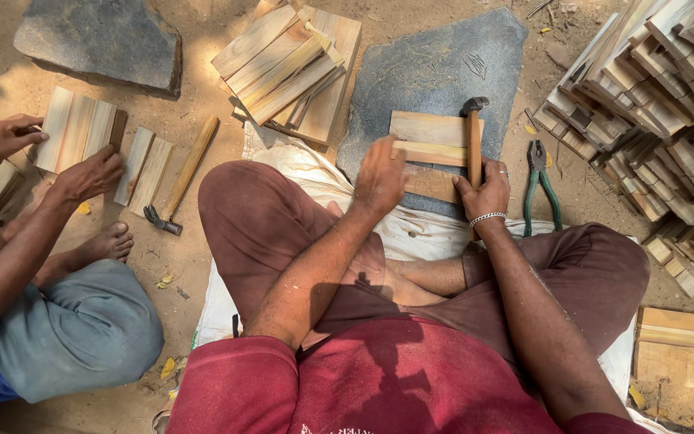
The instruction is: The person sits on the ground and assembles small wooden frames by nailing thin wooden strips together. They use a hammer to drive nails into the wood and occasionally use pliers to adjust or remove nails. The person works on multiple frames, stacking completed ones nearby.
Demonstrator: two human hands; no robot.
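The person sits cross-legged on a white sack (299, 173) spread on the dirt ground, facing a flat grey stone slab (435, 72). On the slab lie a few short wooden slats (431, 128), side by side and touching. The left hand (379, 178) rests flat on the slats, fingers stretched and pressing down, gripping nothing. The right hand (485, 193) is closed around the wooden handle of a hammer (474, 137), whose dark metal head sits at the far end of the slats, on or just above them.

Just right of the slab, green-handled pliers (540, 181) lie on the ground. Beyond them a big heap of slats (660, 104) fills the right side, and a smaller pile (291, 68) lies left of the slab. No box or bin shows; the wood lies loose on the ground.

At the left, another person's hands (86, 173) touch a row of slats (82, 128), with a second hammer (182, 177) lying nearby beside a second stone (98, 40).
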